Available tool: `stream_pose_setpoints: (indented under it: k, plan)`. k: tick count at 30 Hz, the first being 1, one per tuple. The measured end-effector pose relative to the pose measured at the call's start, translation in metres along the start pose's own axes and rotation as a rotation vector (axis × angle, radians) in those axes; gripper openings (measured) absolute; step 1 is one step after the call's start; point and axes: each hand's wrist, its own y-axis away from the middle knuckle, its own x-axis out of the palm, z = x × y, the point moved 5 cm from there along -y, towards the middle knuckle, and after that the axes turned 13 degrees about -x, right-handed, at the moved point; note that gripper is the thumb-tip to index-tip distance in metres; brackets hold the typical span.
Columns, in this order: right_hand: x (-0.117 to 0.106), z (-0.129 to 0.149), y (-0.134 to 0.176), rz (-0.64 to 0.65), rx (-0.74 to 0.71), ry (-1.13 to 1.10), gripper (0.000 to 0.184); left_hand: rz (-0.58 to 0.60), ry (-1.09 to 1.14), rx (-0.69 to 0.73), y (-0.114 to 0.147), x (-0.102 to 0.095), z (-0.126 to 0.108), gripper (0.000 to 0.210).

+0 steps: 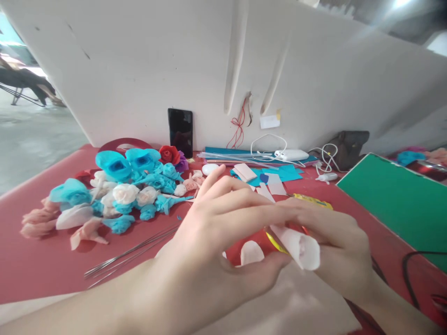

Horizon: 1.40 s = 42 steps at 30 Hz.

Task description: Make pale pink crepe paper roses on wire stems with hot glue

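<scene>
My left hand (216,232) reaches across the middle, its thumb and index finger curved around the near side of a small pale pink rolled paper petal (296,246). My right hand (342,246) is closed behind the same roll, whose round open end faces me. The fingertips of both hands overlap, so their exact grip is partly hidden. A thin yellow-edged thing (275,240) shows between my hands; I cannot make out what it is. Beneath the left hand, a cut pale petal piece (252,252) lies on the red table (42,270).
Blue, white and pink paper flowers (125,193) are heaped at the left, near thin metal wires (132,251). A phone (180,132) leans against the white panel (157,60). Paper pieces (277,184), a white device with a cable (291,155) and a green board (401,204) lie beyond and rightward.
</scene>
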Motion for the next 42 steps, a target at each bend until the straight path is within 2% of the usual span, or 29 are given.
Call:
stream_pose_setpoints:
  k: [3,7,12,15,17,18,21,23,25,29,33,36,42]
  plan:
    - [-0.001,-0.006,0.003,-0.072,-0.015,0.037,0.021,-0.034,-0.028,-0.004,-0.001,-0.008,-0.002,0.038]
    - [0.000,-0.014,0.004,-0.080,-0.010,0.048,0.023,-0.073,-0.040,-0.030,-0.010,-0.026,-0.001,0.008]
    - [-0.002,-0.016,0.003,-0.117,0.019,0.007,0.023,0.099,-0.087,-0.112,-0.018,-0.022,0.013,0.018]
    - [-0.001,-0.015,0.004,-0.151,0.077,-0.066,0.022,0.117,-0.068,-0.137,-0.006,-0.017,0.029,0.013]
    - [-0.001,-0.016,0.006,-0.179,0.169,-0.138,0.018,0.164,-0.120,-0.136,0.009,-0.010,0.041,0.014]
    - [0.000,-0.017,0.007,-0.195,0.237,-0.182,0.016,0.228,-0.150,-0.146,0.018,-0.004,0.048,0.017]
    - [0.007,-0.024,0.013,-0.211,0.487,-0.392,0.004,0.331,-0.180,-0.139,0.043,0.011,0.063,0.025]
    - [0.015,-0.027,0.021,-0.189,0.645,-0.593,0.011,0.387,-0.216,-0.138,0.054,0.022,0.067,0.030]
    - [0.024,-0.030,0.032,-0.161,0.774,-0.788,0.019,0.419,-0.250,-0.133,0.058,0.032,0.067,0.030]
    - [0.040,-0.037,0.065,-0.156,0.963,-1.055,0.023,0.424,-0.295,-0.100,0.051,0.054,0.057,0.025]
    - [0.054,-0.040,0.097,-0.179,1.067,-1.227,0.022,0.387,-0.338,-0.092,0.041,0.077,0.052,0.021]
    - [0.062,-0.039,0.109,-0.192,1.088,-1.335,0.020,0.372,-0.349,-0.083,0.040,0.090,0.054,0.022]
    - [0.064,-0.042,0.114,-0.207,0.988,-1.538,0.015,0.301,-0.293,-0.065,0.040,0.091,0.057,0.017]
